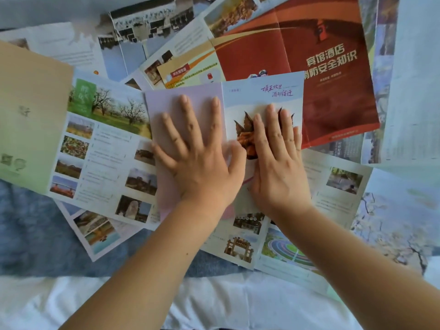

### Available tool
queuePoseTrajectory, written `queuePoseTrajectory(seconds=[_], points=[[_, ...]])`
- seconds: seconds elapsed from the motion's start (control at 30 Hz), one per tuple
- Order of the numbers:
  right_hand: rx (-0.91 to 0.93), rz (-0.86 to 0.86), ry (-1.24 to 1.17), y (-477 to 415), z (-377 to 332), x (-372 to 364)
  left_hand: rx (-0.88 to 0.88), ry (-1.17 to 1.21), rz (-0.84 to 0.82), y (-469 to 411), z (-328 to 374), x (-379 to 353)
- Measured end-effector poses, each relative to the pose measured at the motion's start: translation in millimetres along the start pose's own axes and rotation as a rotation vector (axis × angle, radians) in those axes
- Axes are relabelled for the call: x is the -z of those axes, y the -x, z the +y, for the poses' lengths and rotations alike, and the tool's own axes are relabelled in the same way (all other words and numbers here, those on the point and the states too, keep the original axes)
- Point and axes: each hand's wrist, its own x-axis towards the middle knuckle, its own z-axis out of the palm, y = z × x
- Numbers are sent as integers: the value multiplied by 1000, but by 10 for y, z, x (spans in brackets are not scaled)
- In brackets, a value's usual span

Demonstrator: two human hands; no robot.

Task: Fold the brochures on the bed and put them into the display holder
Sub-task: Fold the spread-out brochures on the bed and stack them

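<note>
A partly folded brochure (262,94) lies in the middle of the pile, with a pale lilac panel on the left and a light blue cover panel with purple script on the right. My left hand (197,153) lies flat on the lilac panel, fingers spread. My right hand (278,160) presses flat on the cover panel beside it, over a brown leaf-like picture. Neither hand grips anything. Unfolded brochures surround it: a red one (316,63) behind and a green landscape one (100,139) to the left. No display holder is in view.
More open brochures overlap across the bed: a black-and-white photo one (142,25) at the back, a pale blossom one (400,220) at the right, one with building photos (281,246) under my right forearm. White sheet (119,303) and blue fabric (28,234) lie near me.
</note>
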Motion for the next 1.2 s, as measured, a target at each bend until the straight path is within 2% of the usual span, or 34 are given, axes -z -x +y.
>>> queuePoseTrajectory(seconds=[0.37, 0.63, 0.73, 0.8, 0.93, 1.1, 1.2], points=[[0, 46, 40, -4, 14, -74, -47, -30, 187, -63, -47, -303], [-25, 20, 96, -15, -48, -22, -64, 25, 122, -43, -113, -164], [-34, 8, 151, -6, -67, 1, -182, 11, 81, 14, -316, -61], [-52, -9, 198, -4, -72, 5, -241, 53, 71, 83, -513, -25], [-47, -45, 224, -13, -149, -26, -191, 102, 41, 274, -868, -7], [-36, -81, 261, 20, -459, -186, -162, 381, 46, 335, -1082, 37], [-31, -105, 265, 35, -642, -267, -99, 458, 74, 336, -1185, 84]])
